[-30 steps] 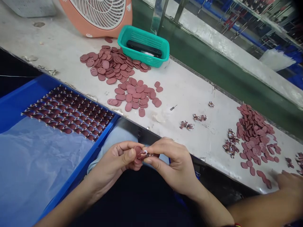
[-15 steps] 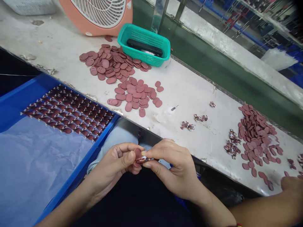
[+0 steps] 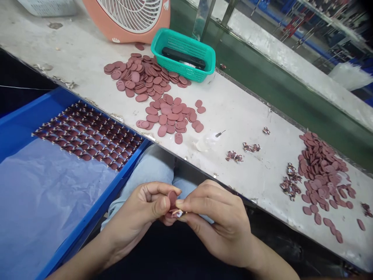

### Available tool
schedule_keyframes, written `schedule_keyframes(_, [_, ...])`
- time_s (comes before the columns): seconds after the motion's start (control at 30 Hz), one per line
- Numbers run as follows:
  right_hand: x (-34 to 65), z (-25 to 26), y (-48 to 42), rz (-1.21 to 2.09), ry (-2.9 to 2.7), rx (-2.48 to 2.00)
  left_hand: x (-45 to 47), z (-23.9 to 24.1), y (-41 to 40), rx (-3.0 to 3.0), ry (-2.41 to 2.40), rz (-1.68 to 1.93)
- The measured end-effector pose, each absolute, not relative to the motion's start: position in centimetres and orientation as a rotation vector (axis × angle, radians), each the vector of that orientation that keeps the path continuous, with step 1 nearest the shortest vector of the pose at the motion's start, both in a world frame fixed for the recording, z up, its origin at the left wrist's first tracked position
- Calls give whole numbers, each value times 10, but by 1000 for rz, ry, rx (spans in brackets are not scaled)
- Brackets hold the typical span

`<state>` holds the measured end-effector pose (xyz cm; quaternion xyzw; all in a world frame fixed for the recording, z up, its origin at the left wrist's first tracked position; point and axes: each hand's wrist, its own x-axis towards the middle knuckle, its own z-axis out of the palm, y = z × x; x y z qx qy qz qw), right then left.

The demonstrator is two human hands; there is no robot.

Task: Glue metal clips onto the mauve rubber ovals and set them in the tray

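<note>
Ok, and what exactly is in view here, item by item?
Electric fan: one, salmon pink, far end of the bench.
Bench: one, white, scuffed, across the view.
Plastic basket: one, teal, on the bench, holding a black object.
Oval pieces: many, maroon, loose piles on the bench.
Small clusters of parts: several, maroon and white, on the bench.
Tray: one, blue, left of the bench, lined with a pale blue sheet.
Rows of pieces: many, maroon, in the tray.
Left hand: one, pinching a held oval piece, maroon.
Right hand: one, pinching the same piece.
</note>
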<state>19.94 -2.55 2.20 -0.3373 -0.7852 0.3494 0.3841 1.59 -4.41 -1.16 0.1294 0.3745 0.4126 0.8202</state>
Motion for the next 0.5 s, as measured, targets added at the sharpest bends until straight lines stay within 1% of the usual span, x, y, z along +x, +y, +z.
schedule_keyframes(0.5, [197,5,-20,907,-1993,-919,16,-21,-40,188,888,838])
